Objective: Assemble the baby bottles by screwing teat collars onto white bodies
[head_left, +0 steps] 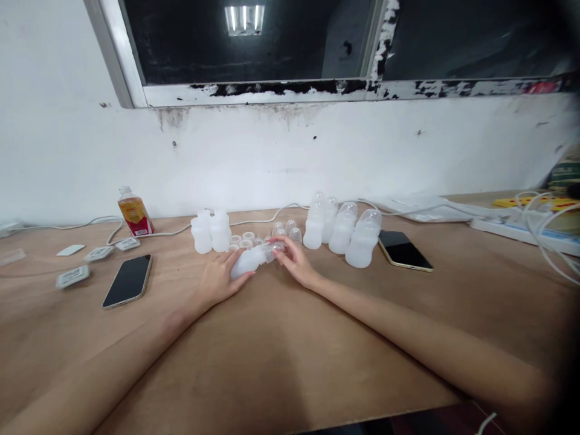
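My left hand (223, 275) is wrapped round the body of a white baby bottle (246, 264), which lies tilted with its top towards the right. At that top end, the fingers of my right hand (293, 261) close on a clear dome cap (273, 249). Whether the cap sits fully on the bottle I cannot tell. Just behind are white collar rings (247, 237) and several loose clear caps (295, 234). Two white bottle bodies without caps (220, 231) stand to the left. Several capped baby bottles (361, 238) stand upright on the right.
A dark phone (128, 281) lies left, another phone (405, 250) right. A drink bottle (135, 212) stands near the wall beside small white square pieces (73, 276). A white cable (290, 208) runs along the back. A power strip (521, 232) with tangled cords is at far right.
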The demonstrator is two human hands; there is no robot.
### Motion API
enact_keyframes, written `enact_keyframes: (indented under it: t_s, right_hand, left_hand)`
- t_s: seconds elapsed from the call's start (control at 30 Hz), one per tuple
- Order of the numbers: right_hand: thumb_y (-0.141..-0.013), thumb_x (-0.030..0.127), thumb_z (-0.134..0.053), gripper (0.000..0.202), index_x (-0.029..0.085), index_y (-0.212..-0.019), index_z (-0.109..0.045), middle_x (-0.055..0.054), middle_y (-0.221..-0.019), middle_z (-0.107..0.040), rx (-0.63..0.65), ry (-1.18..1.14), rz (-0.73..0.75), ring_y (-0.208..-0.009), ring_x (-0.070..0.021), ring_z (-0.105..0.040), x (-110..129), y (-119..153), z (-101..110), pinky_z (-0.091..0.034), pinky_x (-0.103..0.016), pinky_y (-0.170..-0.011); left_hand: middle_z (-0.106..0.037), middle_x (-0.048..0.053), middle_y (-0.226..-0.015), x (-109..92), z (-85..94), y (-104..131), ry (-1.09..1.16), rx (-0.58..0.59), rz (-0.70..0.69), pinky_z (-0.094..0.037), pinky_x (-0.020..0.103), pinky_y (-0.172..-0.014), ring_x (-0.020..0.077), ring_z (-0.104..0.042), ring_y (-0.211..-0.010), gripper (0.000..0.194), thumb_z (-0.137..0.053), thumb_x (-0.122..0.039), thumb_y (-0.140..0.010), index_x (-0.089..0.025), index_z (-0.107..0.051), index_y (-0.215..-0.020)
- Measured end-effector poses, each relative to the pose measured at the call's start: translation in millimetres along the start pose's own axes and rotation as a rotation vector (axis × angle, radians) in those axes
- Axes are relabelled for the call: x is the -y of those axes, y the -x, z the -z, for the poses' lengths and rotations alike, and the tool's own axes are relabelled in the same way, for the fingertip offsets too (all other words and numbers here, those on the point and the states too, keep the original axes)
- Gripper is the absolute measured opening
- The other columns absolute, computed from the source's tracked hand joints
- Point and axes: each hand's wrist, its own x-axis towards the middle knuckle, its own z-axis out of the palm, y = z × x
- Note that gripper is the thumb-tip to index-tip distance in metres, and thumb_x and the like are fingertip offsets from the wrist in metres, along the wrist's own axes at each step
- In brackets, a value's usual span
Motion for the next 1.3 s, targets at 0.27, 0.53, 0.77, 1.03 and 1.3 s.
enact_keyframes:
  t_s: [0.27, 0.53, 0.77, 1.03, 1.3]
  right_hand:
    - [-0.078, 0.029, -0.045, 0.029, 0.020, -0.104, -0.037, -0.006, -0.103, -0.042, 0.180, 0.059, 0.028, -0.088, -0.0135, -0.046, 1.5, 3.4, 0.2, -0.043, -0.029, -0.075]
    - [-0.081, 0.031, -0.038, 0.026, 0.021, -0.104, -0.031, -0.004, -0.097, -0.041, 0.247, 0.133, -0.015, -0.079, -0.0118, -0.045, 1.8, 2.6, -0.3, -0.041, -0.029, -0.074]
    - [-0.081, 0.028, -0.039, 0.024, 0.020, -0.103, -0.032, -0.005, -0.093, -0.043, 0.340, 0.309, 0.103, -0.073, -0.0127, -0.045, 27.4, -9.3, 12.5, -0.042, -0.028, -0.065]
    - [-0.077, 0.032, -0.045, 0.029, 0.019, -0.102, -0.042, -0.007, -0.091, -0.054, 0.468, 0.870, 0.078, -0.075, -0.0177, -0.052, 92.0, -20.3, 55.6, -0.039, -0.028, -0.063]
    - [-0.072, 0.039, -0.052, 0.029, 0.016, -0.089, -0.048, -0.010, -0.081, -0.054, 0.214, 1.472, -0.218, -0.063, -0.0205, -0.054, 73.8, -34.3, 97.0, -0.037, -0.030, -0.051]
  left_hand:
    - [-0.057, 0.008, -0.102, -4.0, 3.6, 2.7, -0.029, 0.001, -0.066, -0.041, 0.034, -0.079, 0.0229, -0.054, -0.090, 0.048, -0.046, -0.048, -0.073, -0.019, -0.044, -0.112]
    - [-0.062, 0.003, -0.092, -12.9, 4.3, -0.3, 0.218, 0.052, 0.100, -0.045, 0.032, -0.069, 0.0209, -0.058, -0.078, 0.045, -0.049, -0.048, -0.070, -0.023, -0.049, -0.106]
    - [-0.064, 0.000, -0.083, -26.5, 9.4, -3.5, 0.574, 0.142, 0.246, -0.046, 0.029, -0.064, 0.0203, -0.058, -0.075, 0.036, -0.048, -0.047, -0.071, -0.021, -0.057, -0.095]
    - [-0.051, 0.005, -0.114, -28.5, -0.1, 0.3, 0.654, 0.167, 0.072, -0.043, 0.033, -0.082, 0.0200, -0.048, -0.102, 0.054, -0.056, -0.038, -0.069, -0.022, -0.039, -0.118]
    - [-0.046, 0.006, -0.116, -26.7, -0.5, 1.1, 0.415, 0.064, -0.009, -0.035, 0.039, -0.093, 0.0194, -0.043, -0.109, 0.022, -0.047, -0.028, -0.076, -0.021, -0.055, -0.096]
